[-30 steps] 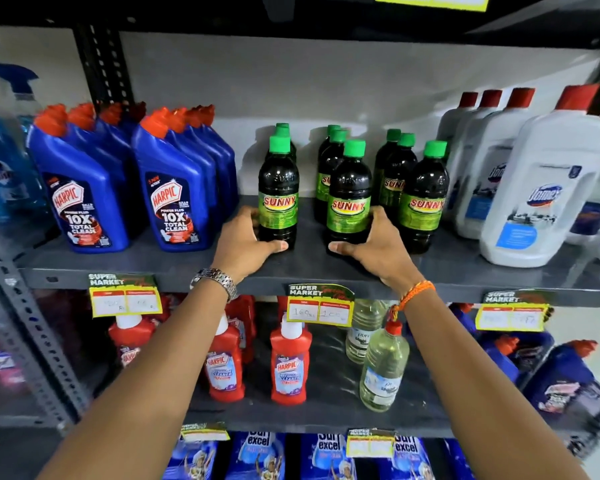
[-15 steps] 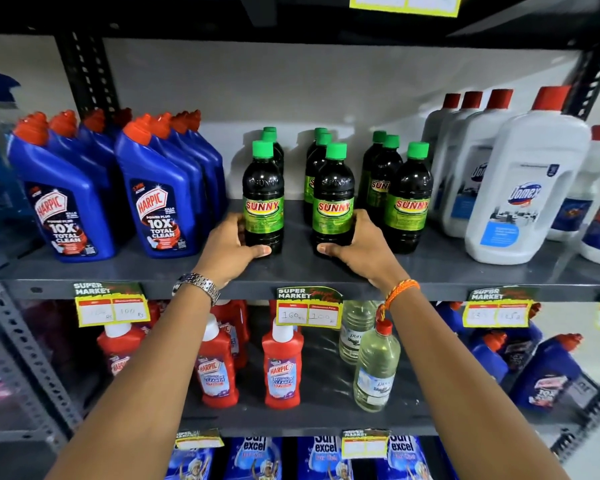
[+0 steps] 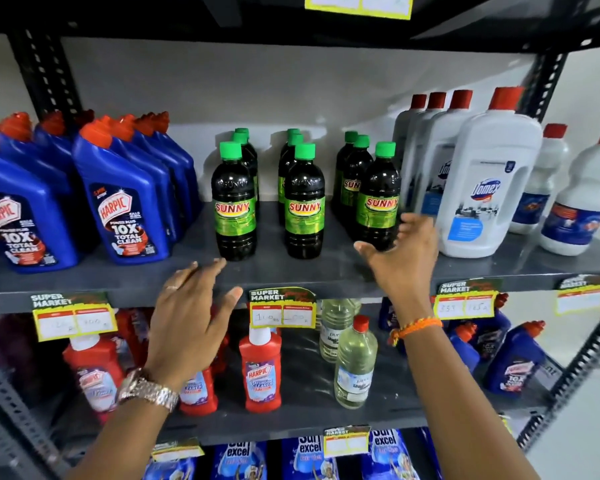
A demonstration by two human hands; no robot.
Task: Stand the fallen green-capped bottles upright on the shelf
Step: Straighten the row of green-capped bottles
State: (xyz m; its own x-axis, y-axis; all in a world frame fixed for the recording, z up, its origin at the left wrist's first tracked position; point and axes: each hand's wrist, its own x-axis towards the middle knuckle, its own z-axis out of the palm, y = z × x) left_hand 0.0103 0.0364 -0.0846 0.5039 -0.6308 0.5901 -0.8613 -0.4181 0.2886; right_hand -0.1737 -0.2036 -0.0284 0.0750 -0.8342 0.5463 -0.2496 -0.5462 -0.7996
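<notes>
Head view: your left hand and right hand have both come off the two front green-capped bottles they cupped a moment ago, and now hover with fingers spread wide, holding nothing. The left front bottle and middle front bottle stand upright near the front edge of the grey shelf, apart from both hands; your right hand sits just beside the right front bottle, and contact cannot be told through the motion blur. All three rows appear to stand, so the task looks about finished. Rear bottles are mostly hidden behind the front ones; only their caps show clearly.
</notes>
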